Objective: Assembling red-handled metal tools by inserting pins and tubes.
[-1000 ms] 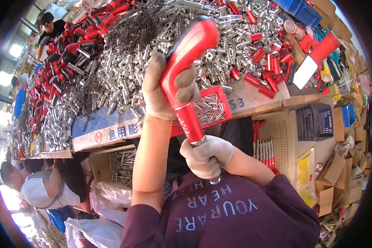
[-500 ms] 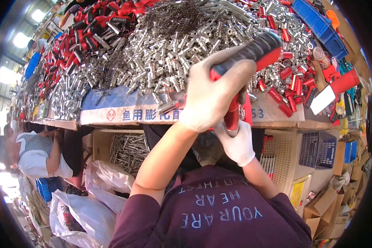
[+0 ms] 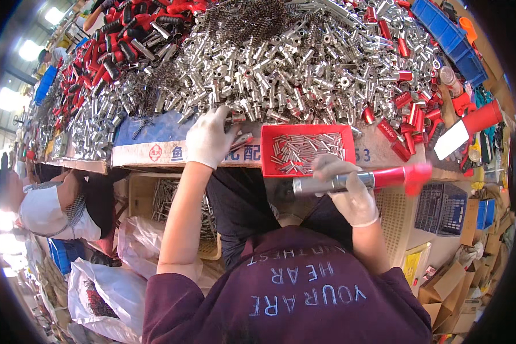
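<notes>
My right hand (image 3: 355,198), in a white glove, is closed around the middle of a red and silver tube (image 3: 387,178), held level at the table's near edge. Its left end is bare metal and looks threaded; its red right end is blurred by motion. My left hand (image 3: 209,140), gloved too, reaches over the near edge of the pile of metal parts (image 3: 235,80). Thumb and fingers are apart there, beside a small red and silver piece (image 3: 243,139); the fingertips are partly lost among the parts. Between the hands sits a red tray (image 3: 266,152) of short metal pins (image 3: 304,152).
Red and black handles (image 3: 112,51) heap up at the far left, red sleeves (image 3: 407,123) at the right. Blue bins (image 3: 453,40) stand at the far right. Below the table are a cream crate (image 3: 393,218) and a dark basket (image 3: 441,209). Another person (image 3: 54,206) sits at left.
My left hand has let go of the black grip and moved left and down to the pile's edge. My right hand now holds the tube level farther right. The red tray has come into view.
</notes>
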Action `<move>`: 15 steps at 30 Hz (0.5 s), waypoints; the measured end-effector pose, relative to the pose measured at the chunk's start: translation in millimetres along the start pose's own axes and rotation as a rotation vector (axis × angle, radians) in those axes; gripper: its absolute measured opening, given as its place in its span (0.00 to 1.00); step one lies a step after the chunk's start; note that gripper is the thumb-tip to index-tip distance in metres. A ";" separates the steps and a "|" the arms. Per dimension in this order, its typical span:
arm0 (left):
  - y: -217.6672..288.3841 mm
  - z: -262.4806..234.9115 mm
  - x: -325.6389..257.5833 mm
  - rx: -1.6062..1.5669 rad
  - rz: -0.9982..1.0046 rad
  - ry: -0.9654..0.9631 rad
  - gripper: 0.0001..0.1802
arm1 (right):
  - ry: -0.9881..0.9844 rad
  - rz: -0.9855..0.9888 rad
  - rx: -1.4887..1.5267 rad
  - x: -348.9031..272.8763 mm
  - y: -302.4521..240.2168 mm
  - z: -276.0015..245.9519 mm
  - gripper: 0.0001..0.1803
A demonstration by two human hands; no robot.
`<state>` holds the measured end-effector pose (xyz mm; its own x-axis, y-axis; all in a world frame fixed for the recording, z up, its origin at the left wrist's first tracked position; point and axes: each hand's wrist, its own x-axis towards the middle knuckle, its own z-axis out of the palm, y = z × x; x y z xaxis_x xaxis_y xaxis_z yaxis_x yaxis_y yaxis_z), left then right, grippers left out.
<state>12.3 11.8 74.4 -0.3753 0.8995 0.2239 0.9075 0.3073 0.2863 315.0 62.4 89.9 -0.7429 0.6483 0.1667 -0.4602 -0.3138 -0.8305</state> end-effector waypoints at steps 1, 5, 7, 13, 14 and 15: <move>0.1 7.0 0.6 -0.038 0.038 0.068 0.16 | 0.004 0.002 -0.001 1.4 3.9 3.8 0.27; 0.1 2.5 0.4 0.021 0.078 0.144 0.13 | 0.100 -0.017 0.018 8.2 17.7 8.6 0.31; 15.0 -7.4 -7.5 -0.113 0.082 0.184 0.12 | 0.110 -0.041 -0.039 9.3 18.6 4.9 0.30; 67.2 -43.4 -28.8 -0.587 0.251 0.019 0.09 | 0.144 -0.088 -0.079 17.5 26.5 -3.2 0.29; 67.0 -48.1 -27.7 -0.590 0.230 -0.039 0.10 | 0.149 -0.091 -0.098 18.8 27.5 -4.2 0.29; 63.3 -47.8 -26.9 -0.615 0.227 -0.113 0.10 | 0.145 -0.081 -0.092 19.6 26.2 -3.5 0.29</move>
<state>70.7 -7.8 131.0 -0.1348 0.9584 0.2516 0.6763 -0.0966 0.7302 290.0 69.4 69.6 -0.6242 0.7642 0.1624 -0.4645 -0.1959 -0.8636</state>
